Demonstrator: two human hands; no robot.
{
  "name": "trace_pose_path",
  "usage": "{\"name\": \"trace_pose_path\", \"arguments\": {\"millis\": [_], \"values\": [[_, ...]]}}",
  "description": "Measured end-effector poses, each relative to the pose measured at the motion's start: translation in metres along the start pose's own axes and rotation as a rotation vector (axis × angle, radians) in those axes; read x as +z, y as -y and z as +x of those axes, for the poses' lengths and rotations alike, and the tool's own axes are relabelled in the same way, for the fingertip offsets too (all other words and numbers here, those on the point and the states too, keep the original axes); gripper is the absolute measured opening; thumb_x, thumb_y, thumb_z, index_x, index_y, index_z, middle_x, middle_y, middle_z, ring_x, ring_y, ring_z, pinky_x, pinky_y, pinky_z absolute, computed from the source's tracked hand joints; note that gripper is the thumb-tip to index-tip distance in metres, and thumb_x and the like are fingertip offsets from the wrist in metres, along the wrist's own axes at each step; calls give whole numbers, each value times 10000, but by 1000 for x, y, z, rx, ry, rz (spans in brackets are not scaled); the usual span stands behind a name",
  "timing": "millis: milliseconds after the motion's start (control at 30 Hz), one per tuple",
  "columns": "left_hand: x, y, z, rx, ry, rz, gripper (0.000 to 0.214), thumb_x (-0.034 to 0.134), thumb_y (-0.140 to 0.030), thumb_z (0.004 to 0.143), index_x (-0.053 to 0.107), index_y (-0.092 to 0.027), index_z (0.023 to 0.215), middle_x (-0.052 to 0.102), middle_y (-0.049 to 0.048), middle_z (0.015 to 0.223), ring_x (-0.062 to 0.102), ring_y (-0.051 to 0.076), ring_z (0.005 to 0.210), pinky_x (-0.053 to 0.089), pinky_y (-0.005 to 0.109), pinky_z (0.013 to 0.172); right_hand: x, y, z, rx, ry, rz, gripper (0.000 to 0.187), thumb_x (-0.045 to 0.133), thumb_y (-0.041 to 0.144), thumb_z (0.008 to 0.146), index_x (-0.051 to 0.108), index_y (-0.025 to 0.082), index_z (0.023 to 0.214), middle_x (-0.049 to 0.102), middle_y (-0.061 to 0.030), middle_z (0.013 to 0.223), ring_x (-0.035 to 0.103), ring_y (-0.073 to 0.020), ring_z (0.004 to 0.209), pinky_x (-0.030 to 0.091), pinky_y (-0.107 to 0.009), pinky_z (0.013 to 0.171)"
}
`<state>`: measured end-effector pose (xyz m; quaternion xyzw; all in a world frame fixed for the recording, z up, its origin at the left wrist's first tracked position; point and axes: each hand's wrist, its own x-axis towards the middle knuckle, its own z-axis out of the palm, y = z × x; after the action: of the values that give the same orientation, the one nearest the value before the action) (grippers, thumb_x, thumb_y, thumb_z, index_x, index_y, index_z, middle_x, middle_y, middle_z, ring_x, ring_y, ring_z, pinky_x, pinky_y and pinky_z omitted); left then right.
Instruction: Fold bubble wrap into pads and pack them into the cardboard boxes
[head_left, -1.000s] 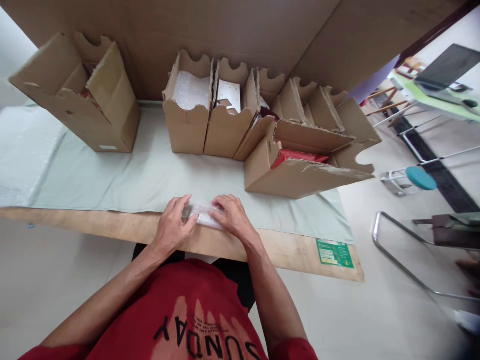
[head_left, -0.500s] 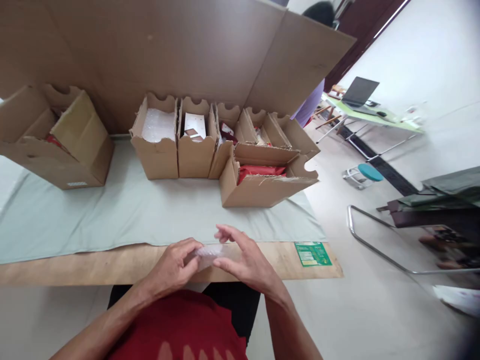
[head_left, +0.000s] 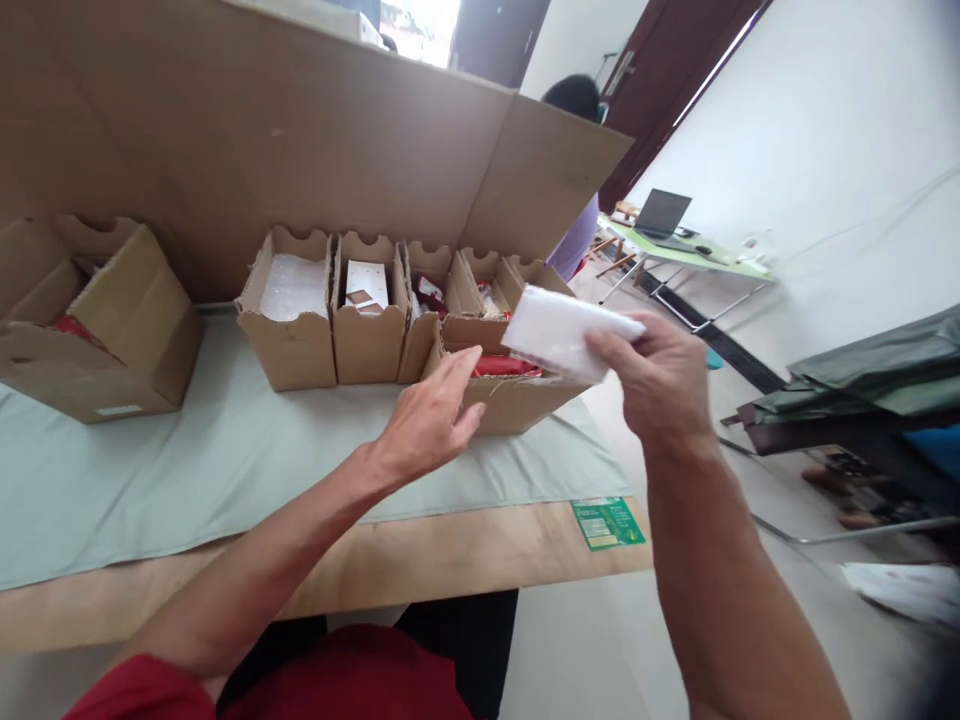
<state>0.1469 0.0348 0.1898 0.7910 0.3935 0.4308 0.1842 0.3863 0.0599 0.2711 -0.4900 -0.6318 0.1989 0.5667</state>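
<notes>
My right hand (head_left: pixel 660 380) is raised above the table's right end and is closed on a white bubble-wrapped packet (head_left: pixel 559 335), held flat over the nearest cardboard box. My left hand (head_left: pixel 427 415) is open, fingers stretched toward the front of that low cardboard box (head_left: pixel 517 400), which holds red packets (head_left: pixel 502 367). Its fingertips are close to the box's front left corner; contact is unclear.
A row of open cardboard boxes (head_left: pixel 330 320) stands before a tall cardboard backboard (head_left: pixel 300 150), with a larger box (head_left: pixel 97 320) at left. A pale green cloth (head_left: pixel 187 450) covers the wooden table; a green label (head_left: pixel 607 522) is on its edge. A person sits behind, right.
Both hands left the table's front edge. My right hand lifted the wrapped packet up and to the right; my left hand let go and reached forward toward the box. The view tilted up.
</notes>
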Motion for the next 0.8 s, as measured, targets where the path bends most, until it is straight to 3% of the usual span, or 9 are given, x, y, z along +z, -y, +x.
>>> {"name": "trace_pose_path", "arguments": {"millis": [133, 267, 367, 433, 533, 800], "values": [[26, 7, -5, 72, 28, 88, 242, 512, -139, 970, 696, -200, 1115, 754, 66, 1063, 725, 207, 940, 598, 327, 820, 13, -15, 30, 144, 313, -72, 336, 806, 481, 715, 681, 171, 744, 603, 30, 639, 504, -107, 552, 374, -233, 496], [42, 12, -30, 158, -117, 86, 225, 505, -155, 1011, 696, -208, 1118, 760, 65, 1144, 740, 190, 996, 609, 306, 853, 35, -19, 41, 142, 586, -379, 233, 727, 323, 772, 623, 178, 621, 522, 49, 547, 460, -97, 515, 314, -232, 501], [47, 12, -36, 153, -144, 88, 231, 506, -163, 1015, 699, -215, 1132, 763, 66, 1155, 745, 189, 1013, 618, 308, 865, 65, -17, 40, 25, 650, -768, 153, 719, 196, 762, 649, 184, 627, 607, 2, 596, 573, -153, 609, 370, -261, 578], [48, 12, -33, 147, -147, 81, 231, 515, -157, 1008, 701, -216, 1133, 764, 66, 1153, 745, 191, 1013, 622, 309, 863, 88, -18, 34, -7, 693, -959, 33, 718, 172, 769, 725, 182, 738, 725, -73, 758, 678, -242, 776, 438, -298, 666], [47, 14, -29, 151, -155, 64, 238, 529, -123, 985, 702, -207, 1125, 769, 64, 1134, 745, 195, 1006, 624, 318, 864, 116, -25, 22, 5, 802, -1086, 172, 675, 157, 829, 783, 175, 962, 785, -152, 1000, 726, -306, 952, 491, -330, 756], [49, 19, -26, 183, -197, 14, 220, 561, -100, 959, 706, -199, 1092, 775, 53, 1074, 750, 176, 949, 623, 299, 842, 122, -35, 13, 19, 951, -1126, 253, 625, 159, 875, 779, 149, 1076, 785, -182, 1078, 745, -315, 1025, 529, -324, 788]]}}
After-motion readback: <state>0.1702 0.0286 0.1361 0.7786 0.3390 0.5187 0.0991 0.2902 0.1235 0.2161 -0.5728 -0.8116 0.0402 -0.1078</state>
